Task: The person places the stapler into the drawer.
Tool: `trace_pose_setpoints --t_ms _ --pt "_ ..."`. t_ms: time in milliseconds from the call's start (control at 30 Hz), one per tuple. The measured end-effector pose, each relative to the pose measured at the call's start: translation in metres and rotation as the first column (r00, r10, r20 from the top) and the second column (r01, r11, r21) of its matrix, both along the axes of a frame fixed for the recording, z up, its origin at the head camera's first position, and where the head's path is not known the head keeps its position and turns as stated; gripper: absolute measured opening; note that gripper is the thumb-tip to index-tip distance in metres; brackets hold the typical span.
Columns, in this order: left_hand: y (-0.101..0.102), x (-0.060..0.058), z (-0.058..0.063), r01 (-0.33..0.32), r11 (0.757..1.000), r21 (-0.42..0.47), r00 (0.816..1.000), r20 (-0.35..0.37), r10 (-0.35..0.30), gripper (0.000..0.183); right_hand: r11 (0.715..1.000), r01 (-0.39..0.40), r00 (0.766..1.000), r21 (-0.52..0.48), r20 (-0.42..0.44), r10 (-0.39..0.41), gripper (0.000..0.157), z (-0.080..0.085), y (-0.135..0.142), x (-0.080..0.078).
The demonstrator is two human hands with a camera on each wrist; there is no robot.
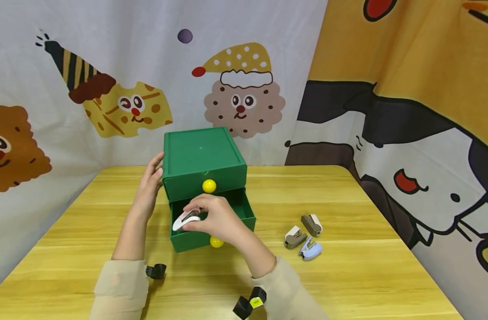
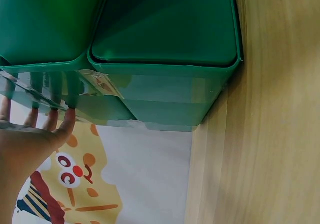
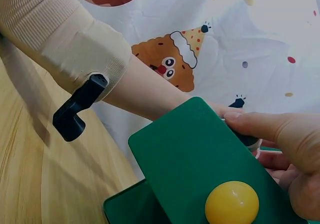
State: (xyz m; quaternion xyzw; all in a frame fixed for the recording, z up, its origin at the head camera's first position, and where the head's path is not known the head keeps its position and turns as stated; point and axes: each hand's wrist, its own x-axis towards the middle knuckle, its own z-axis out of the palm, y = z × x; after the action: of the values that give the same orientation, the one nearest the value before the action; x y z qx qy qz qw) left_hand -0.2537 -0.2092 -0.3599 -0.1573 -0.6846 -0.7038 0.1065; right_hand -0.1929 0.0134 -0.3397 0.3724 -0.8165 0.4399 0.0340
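Note:
My right hand [image 1: 217,218] pinches a small white stapler [image 1: 185,219] between thumb and fingers over the pulled-out lower drawer [image 1: 192,242] of a green two-drawer box [image 1: 200,151]. In the right wrist view, the drawer front with its yellow knob [image 3: 232,203] hides much of the stapler. With fairly straight fingers, my left hand [image 1: 149,189] touches the left side of the box near its upper part. The left wrist view shows those fingertips against the box's side, which has clear tape [image 2: 160,89] on it. The upper drawer, with a yellow knob [image 1: 209,186], is closed.
Right of the box on the wooden table [image 1: 348,266] lie two brown-and-white staplers [image 1: 295,237] and a light blue stapler [image 1: 310,250], close together. A white cloth [image 1: 148,44] with cartoon prints hangs behind the table.

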Motion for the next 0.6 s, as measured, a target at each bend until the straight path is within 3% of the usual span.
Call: trace_pose_setpoints --t_ms 233,600 --pt "-0.001 0.0 0.001 0.007 1.0 0.006 1.0 0.003 -0.007 0.053 0.999 -0.023 0.999 0.025 0.042 0.022 0.032 0.0 0.0 0.0" --pt "0.0 0.0 0.0 0.003 1.0 0.007 1.0 0.013 -0.004 0.053 0.995 -0.028 0.998 -0.091 -0.059 0.023 0.034 0.0 0.01 0.005"
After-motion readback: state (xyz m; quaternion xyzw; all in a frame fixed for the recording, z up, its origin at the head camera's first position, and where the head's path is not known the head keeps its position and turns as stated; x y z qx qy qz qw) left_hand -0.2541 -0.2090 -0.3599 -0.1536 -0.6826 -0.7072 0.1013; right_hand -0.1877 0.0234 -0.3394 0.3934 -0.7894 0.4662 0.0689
